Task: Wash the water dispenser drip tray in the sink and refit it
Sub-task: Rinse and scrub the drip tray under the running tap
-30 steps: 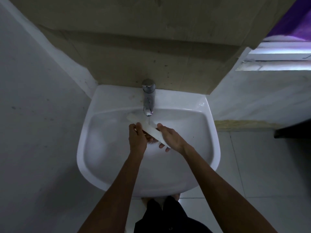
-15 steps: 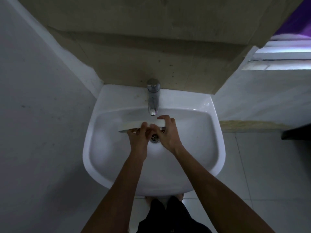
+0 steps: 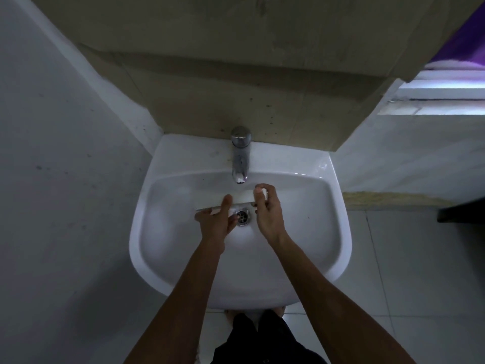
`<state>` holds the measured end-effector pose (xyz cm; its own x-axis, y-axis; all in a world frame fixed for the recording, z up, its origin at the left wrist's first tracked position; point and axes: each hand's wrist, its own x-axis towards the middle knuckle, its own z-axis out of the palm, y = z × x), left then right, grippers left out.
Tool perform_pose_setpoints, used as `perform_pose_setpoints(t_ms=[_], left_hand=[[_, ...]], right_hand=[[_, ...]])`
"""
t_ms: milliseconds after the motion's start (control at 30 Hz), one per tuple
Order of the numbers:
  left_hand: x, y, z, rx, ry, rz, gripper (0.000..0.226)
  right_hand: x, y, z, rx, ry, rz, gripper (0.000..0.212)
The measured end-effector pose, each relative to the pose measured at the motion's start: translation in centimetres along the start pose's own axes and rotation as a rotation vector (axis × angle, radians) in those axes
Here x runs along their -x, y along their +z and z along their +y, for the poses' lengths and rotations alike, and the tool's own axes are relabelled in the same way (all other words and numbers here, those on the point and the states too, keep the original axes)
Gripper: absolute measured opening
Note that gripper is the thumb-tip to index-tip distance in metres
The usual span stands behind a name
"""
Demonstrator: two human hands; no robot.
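Both hands (image 3: 244,216) hold the drip tray (image 3: 242,198) mid-basin, clear of the sink (image 3: 338,232) walls.

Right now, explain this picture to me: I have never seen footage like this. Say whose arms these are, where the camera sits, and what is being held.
No machine here. A person wears a camera on the head, so it looks down along their own bare arms. Below is a white sink on the wall, with a metal tap at the back and a drain in the middle. The left hand and right hand together hold a pale, flat drip tray under the tap, one hand at each end. The light is dim, so whether water runs is unclear.
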<state>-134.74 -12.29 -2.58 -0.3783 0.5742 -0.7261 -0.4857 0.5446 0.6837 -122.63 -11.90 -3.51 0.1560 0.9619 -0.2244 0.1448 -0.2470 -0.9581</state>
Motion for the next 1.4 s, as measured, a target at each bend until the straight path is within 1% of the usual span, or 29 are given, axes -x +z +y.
perform_pose_setpoints(t_ms=[67,133,167,200,300,333,400,433,500,600,667,767,867,933,1033,1100,1167,1233,1300,1367,1400], left_hand=[[0.2,-0.4,0.1,-0.097,-0.021,0.069,0.097],[0.5,-0.8,0.2,-0.206,0.013,0.051,0.113],[0.6,-1.0,0.3,-0.298,0.035,0.033,0.116],[0.5,-1.1,0.3,-0.418,0.048,0.015,0.116],[0.6,-1.1,0.3,-0.886,0.057,-0.038,0.104],[0.7,-1.0,0.2,-0.954,0.056,-0.05,0.108],[1.0,-0.7,0.2,-0.911,0.028,-0.079,0.131],[1.1,-0.6,0.3,-0.869,0.016,-0.089,0.135],[1.3,-0.4,0.3,-0.835,0.009,-0.101,0.126],[1.5,-0.5,0.4,-0.836,0.005,-0.131,0.12],[1.4,-0.5,0.2,-0.864,0.003,-0.154,0.12],[0.7,-0.9,0.0,-0.894,-0.025,-0.177,0.142],[0.3,-1.1,-0.2,-0.894,-0.056,-0.204,0.148],[0.6,-1.3,0.0,-0.856,-0.096,-0.248,0.14],[0.9,-1.1,0.4,-0.771,-0.138,-0.292,0.116],[1.0,-0.6,0.9,-0.763,-0.098,-0.275,0.097],[1.1,-0.2,1.4,-0.728,-0.064,-0.27,0.085],[1.9,0.0,1.9,-0.628,-0.08,-0.36,0.082],[2.6,0.0,2.2,-0.546,-0.084,-0.442,0.085],[2.7,0.2,2.1,-0.488,-0.062,-0.454,0.084],[2.6,0.2,2.1,-0.446,-0.054,-0.433,0.079]], right_hand=[[0.0,0.1,-0.2,0.079,-0.055,0.001,0.024],[-0.2,0.1,-0.5,0.147,-0.1,0.008,0.025],[-0.3,0.0,-0.7,0.173,-0.119,0.016,0.027],[-0.5,-0.1,-0.7,0.197,-0.14,0.021,0.029],[-1.0,-0.2,-0.9,0.31,-0.203,0.035,0.031],[-1.1,-0.1,-1.0,0.345,-0.22,0.027,0.032],[-1.2,0.2,-1.5,0.378,-0.249,-0.003,0.031],[-1.2,0.4,-1.7,0.378,-0.267,-0.016,0.028],[-1.0,0.6,-2.2,0.315,-0.254,-0.031,0.024],[-0.7,0.7,-2.3,0.108,-0.076,-0.088,0.025],[-0.7,0.9,-2.1,0.028,0.032,-0.15,0.028],[-1.0,1.0,-2.1,-0.044,0.124,-0.217,0.038],[-1.3,1.1,-2.4,-0.077,0.196,-0.254,0.05],[-1.5,1.1,-2.8,-0.091,0.214,-0.271,0.05],[-1.3,1.6,-3.3,-0.057,0.187,-0.284,0.048],[-1.1,2.0,-3.1,-0.037,0.152,-0.249,0.048],[-0.9,2.1,-3.1,-0.031,0.141,-0.223,0.049],[-0.5,1.9,-3.3,-0.028,0.12,-0.22,0.049],[-0.3,2.1,-3.1,0.075,0.075,-0.238,0.054],[-0.1,2.4,-2.9,0.181,0.03,-0.269,0.07],[-0.3,2.6,-2.5,0.175,0.054,-0.285,0.068]])
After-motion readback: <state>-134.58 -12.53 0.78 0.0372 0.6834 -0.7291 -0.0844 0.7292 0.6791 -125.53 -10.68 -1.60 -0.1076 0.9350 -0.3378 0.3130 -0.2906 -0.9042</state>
